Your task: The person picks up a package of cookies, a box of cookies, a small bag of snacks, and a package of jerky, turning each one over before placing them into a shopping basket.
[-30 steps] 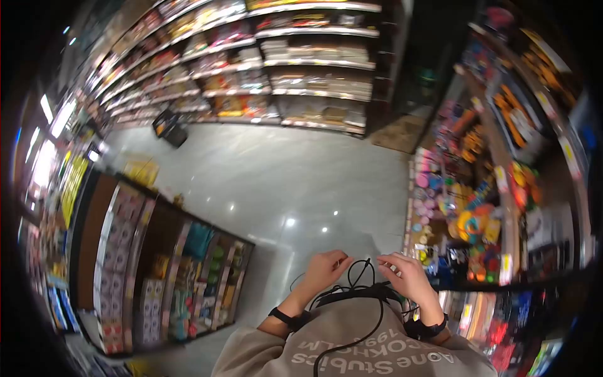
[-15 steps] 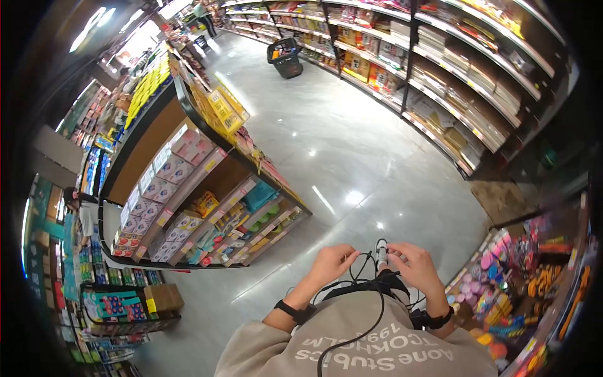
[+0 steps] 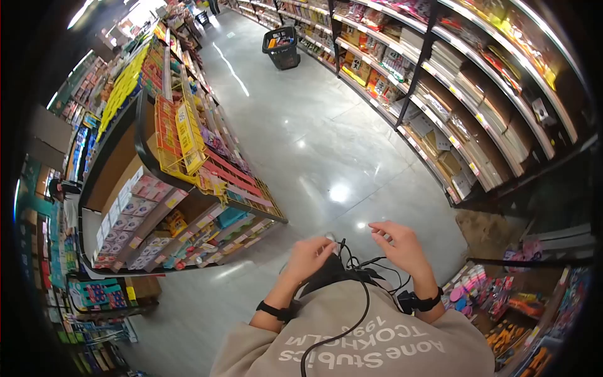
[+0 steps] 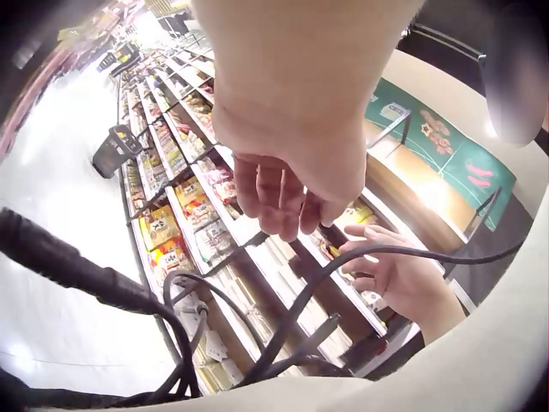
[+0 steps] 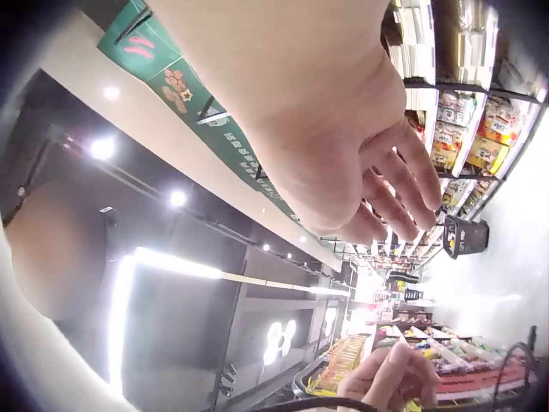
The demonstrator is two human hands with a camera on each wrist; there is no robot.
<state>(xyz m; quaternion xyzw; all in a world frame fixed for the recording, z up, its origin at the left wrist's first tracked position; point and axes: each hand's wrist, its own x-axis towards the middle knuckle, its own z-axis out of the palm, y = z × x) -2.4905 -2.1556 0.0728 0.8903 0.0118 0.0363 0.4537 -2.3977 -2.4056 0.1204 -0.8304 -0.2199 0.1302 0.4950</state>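
In the head view my left hand is raised in front of the sweatshirt, fingers loosely bent, with thumb and fingertips close together. Black cables loop between the hands at the waist; one cable end stands beside the left fingertips, and no grip on it shows. My right hand hovers to the right, its fingers relaxed and nothing in them. The left wrist view shows the left hand hanging above the cables. The right wrist view shows the right hand with fingers spread slightly.
A shelf end with boxed goods and a yellow wire rack stands on the left. Tall shelves line the right. A black basket sits on the aisle floor. Toys fill a display at the lower right.
The view has turned so the aisle and basket came into view; the yellow rack now looks nearer. The hands have drawn a little further apart, the left one shifting left.
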